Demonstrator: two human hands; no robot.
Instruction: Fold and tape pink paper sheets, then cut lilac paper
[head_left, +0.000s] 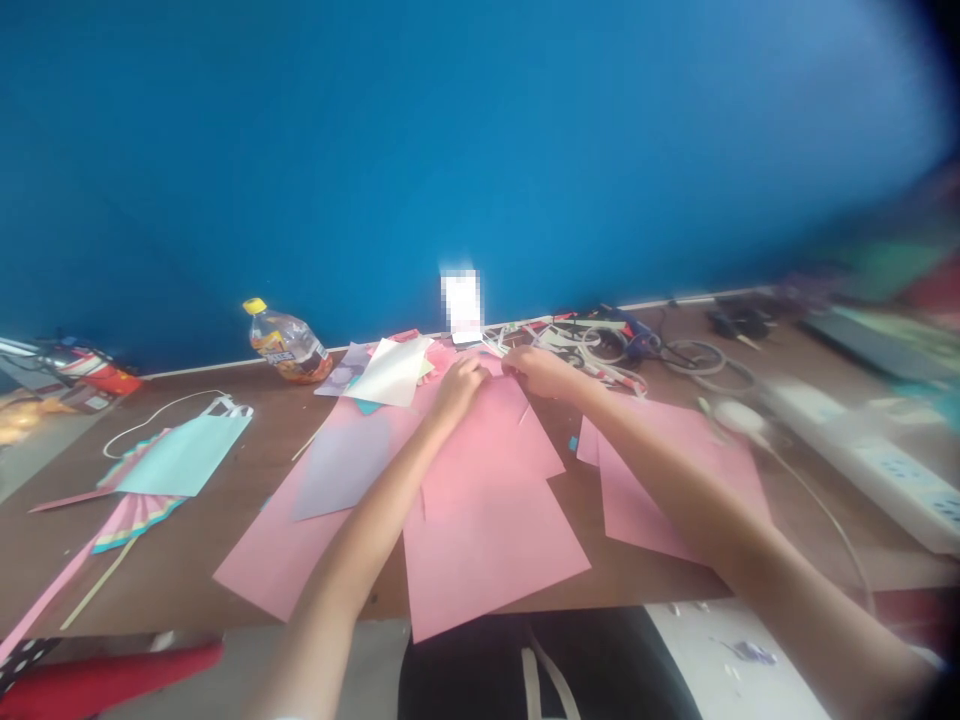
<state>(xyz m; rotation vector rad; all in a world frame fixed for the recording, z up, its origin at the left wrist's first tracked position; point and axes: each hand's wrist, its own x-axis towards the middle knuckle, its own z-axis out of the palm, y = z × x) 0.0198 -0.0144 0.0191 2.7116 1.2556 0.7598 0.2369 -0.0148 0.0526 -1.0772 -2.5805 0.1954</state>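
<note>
Several pink paper sheets (495,540) lie overlapped in the middle of the table, in front of me. At their far end my left hand (463,382) is closed, its fingers curled in a pinch on the pink paper. Close beside it, my right hand (531,370) pinches the pink paper with thumb and fingers. The fingertips are small and blurred. A lavender sheet (345,465) lies left of my left forearm, and a white sheet (390,371) rests beyond it. More pink paper (652,490) lies partly under my right forearm.
A drink bottle (287,343) with a yellow cap leans at the back left. A light-blue paper piece (187,453) with pleated strips lies left. Tangled cables (600,345) run along the wall at right, near a white power strip (862,460). A blue wall (450,150) stands behind the table.
</note>
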